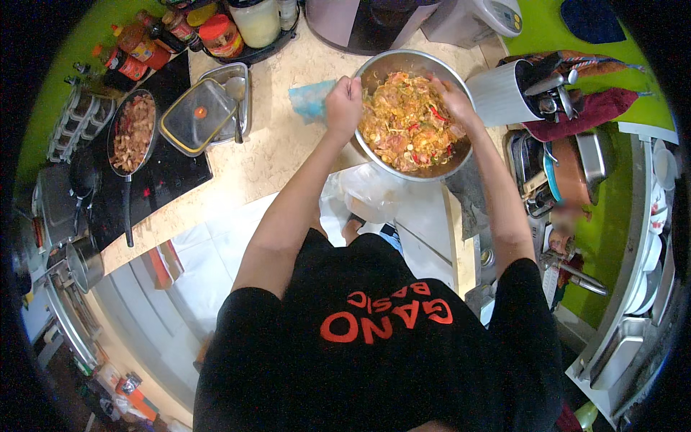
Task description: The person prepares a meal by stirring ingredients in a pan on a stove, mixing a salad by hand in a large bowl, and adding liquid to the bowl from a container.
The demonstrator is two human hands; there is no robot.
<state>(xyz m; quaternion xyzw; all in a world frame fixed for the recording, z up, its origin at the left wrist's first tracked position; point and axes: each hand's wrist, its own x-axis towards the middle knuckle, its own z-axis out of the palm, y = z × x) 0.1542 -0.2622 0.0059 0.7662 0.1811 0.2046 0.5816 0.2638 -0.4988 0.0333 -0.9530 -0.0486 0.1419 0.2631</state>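
Observation:
A large steel mixing bowl [459, 162] holds seasoned raw meat [402, 121] mixed with red chilli pieces and yellowish bits. My left hand [344, 105] is closed on the bowl's left rim, the thumb on top of it. Inside the bowl's right side, my right hand [453, 102] touches the meat, its fingertips partly hidden in the mix. Left of the bowl, a blue patterned cloth or wrapper [310, 101] lies on the counter. A clear plastic bag [370, 189] shows just below the bowl's near edge.
A frying pan of cooked meat pieces [133, 135] sits on the black cooktop [178, 97]. Beside it are a yellow-rimmed lid [189, 121], a glass container and a spoon [236, 102]. Jars and sauce bottles line the back left. A white utensil holder [496, 92] lies right of the bowl.

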